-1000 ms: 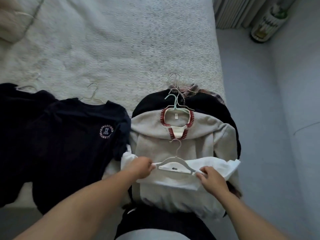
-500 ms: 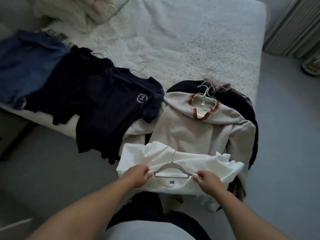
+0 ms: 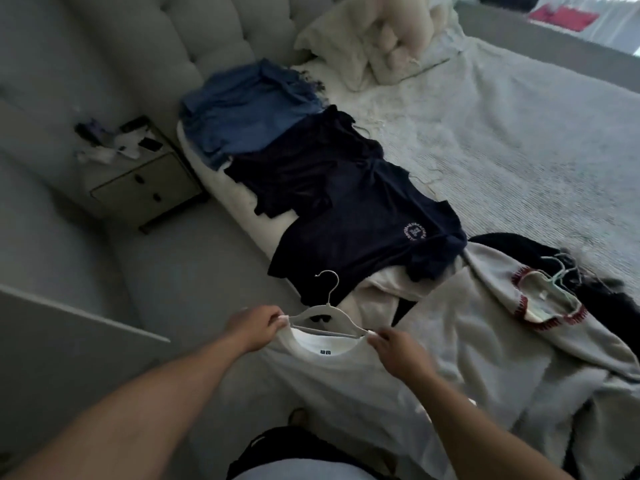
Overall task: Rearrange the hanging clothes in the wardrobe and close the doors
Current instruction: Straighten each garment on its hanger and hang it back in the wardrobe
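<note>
A white T-shirt (image 3: pixel 332 379) hangs on a pale grey hanger (image 3: pixel 325 315), held up off the bed in front of me. My left hand (image 3: pixel 254 325) pinches the hanger's left end and the shirt's shoulder. My right hand (image 3: pixel 394 348) pinches the right end. On the bed lie a beige sweater with red-stitched collar (image 3: pixel 485 327) on a mint hanger, a navy T-shirt with a round white logo (image 3: pixel 367 237), another dark top (image 3: pixel 304 161) and a blue garment (image 3: pixel 242 105). Black clothes (image 3: pixel 509 247) lie under the sweater.
The bed (image 3: pixel 519 133) fills the right, with cream pillows (image 3: pixel 381 39) at its padded headboard (image 3: pixel 173 39). A nightstand (image 3: pixel 138 181) with clutter on top stands left of the bed. A pale panel edge (image 3: pixel 79 313) juts in at the left. Grey floor (image 3: pixel 180 278) lies between.
Both hands lifted the white T-shirt on its hanger off the pile and carried it left, away from the bed. My view swung left, bringing the headboard and nightstand into sight.
</note>
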